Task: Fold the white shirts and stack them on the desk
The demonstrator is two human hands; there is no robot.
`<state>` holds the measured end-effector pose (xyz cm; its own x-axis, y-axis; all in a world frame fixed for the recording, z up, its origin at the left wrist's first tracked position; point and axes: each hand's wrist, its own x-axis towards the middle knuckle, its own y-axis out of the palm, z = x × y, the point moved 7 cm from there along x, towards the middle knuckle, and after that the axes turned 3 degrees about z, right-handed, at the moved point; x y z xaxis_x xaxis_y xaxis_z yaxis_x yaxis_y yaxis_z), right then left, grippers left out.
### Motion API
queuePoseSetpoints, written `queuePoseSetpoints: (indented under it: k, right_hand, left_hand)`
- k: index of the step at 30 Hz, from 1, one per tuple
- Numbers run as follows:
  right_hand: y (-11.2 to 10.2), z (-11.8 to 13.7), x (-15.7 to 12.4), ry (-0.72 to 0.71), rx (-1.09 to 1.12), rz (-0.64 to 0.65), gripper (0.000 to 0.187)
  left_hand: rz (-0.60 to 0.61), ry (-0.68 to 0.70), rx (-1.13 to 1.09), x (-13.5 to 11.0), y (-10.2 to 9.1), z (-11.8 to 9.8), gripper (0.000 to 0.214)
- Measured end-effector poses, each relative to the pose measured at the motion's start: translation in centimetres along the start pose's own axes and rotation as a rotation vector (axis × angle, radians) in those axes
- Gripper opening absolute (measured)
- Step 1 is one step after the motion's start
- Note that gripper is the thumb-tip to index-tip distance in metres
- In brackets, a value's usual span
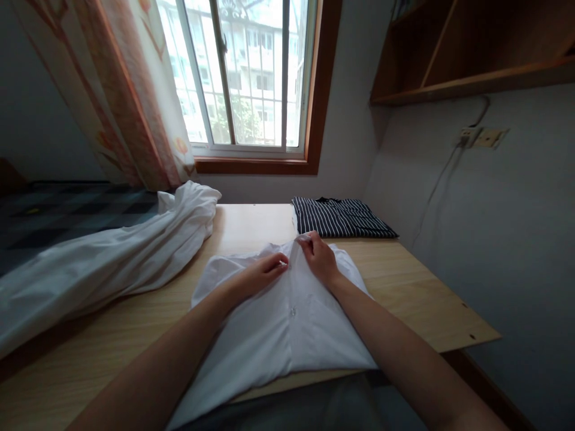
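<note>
A white button-up shirt (pixel 269 326) lies spread on the wooden table in front of me, its button strip running up the middle. My left hand (pixel 268 269) pinches the strip near a small button, fingers closed on the cloth. Slightly farther away, my right hand (pixel 318 256) grips the shirt's upper edge between thumb and fingers, lifting it a little. A clear button (pixel 293 311) shows lower on the strip. The cloth between the fingertips is partly hidden.
On the table (pixel 404 281), a folded black-and-white striped garment (pixel 341 216) lies at the back right. Rumpled white cloth (pixel 148 257) stretches along the left, beside a dark checked bed (pixel 76 209). A wooden shelf (pixel 471 78) hangs on the right wall above a plugged-in socket (pixel 489 137).
</note>
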<state>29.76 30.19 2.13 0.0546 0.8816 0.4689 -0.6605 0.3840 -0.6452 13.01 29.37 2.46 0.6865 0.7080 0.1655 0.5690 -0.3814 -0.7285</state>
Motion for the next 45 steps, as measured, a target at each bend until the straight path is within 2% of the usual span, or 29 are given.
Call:
queuePoseSetpoints:
  k: [10, 16, 23, 27, 29, 32, 35, 38, 40, 42, 44, 45]
  right_hand:
    - [0.7, -0.3, -0.3, -0.007, -0.027, 0.047, 0.019]
    - [0.5, -1.0, -0.1, 0.025, 0.006, -0.007, 0.019]
    - [-1.1, -1.3, 0.4, 0.057, 0.039, -0.116, 0.021]
    - [-2.7, 0.2, 0.9, -0.021, 0.012, -0.188, 0.024]
    - [-3.5, 1.5, 1.4, -0.084, -0.028, -0.232, 0.024]
    - [-4.2, 3.2, 2.9, -0.138, -0.117, -0.243, 0.026]
    - [-4.5, 3.6, 4.5, -0.112, -0.212, -0.226, 0.026]
    - [-4.1, 2.9, 5.2, -0.032, -0.284, -0.195, 0.027]
    - [-3.1, 2.3, 5.1, 0.031, -0.321, -0.102, 0.028]
    - [-1.7, 1.9, 4.5, 0.083, -0.375, 0.048, 0.036]
    - [-0.8, 2.6, 3.4, 0.054, -0.439, 0.145, 0.051]
    - [-0.6, 3.4, 2.7, -0.005, -0.460, 0.162, 0.055]
  left_hand:
    - [-0.028, -0.035, -0.013, 0.1, 0.4, 0.2, 0.024]
    - [-0.037, -0.084, 0.010, -0.2, 0.0, 0.6, 0.027]
    - [-0.140, -0.113, 0.391, -0.6, -2.3, 0.5, 0.017]
    - [-0.135, -0.115, 0.543, -0.5, -2.4, 0.1, 0.017]
    - [-0.152, -0.072, 0.627, -0.4, -2.6, -0.6, 0.017]
    - [-0.180, 0.116, 0.736, 0.0, -3.3, -2.4, 0.018]
    - [-0.209, 0.263, 0.851, 0.6, -4.8, -3.5, 0.020]
    - [-0.245, 0.262, 0.961, 1.0, -6.2, -3.5, 0.023]
    - [-0.232, 0.202, 0.986, 1.0, -6.4, -3.2, 0.023]
    - [-0.200, 0.101, 0.943, 0.8, -5.7, -3.1, 0.024]
    - [-0.163, -0.012, 0.837, 0.2, -4.4, -2.9, 0.026]
    - [-0.141, -0.064, 0.772, -0.3, -3.5, -2.9, 0.028]
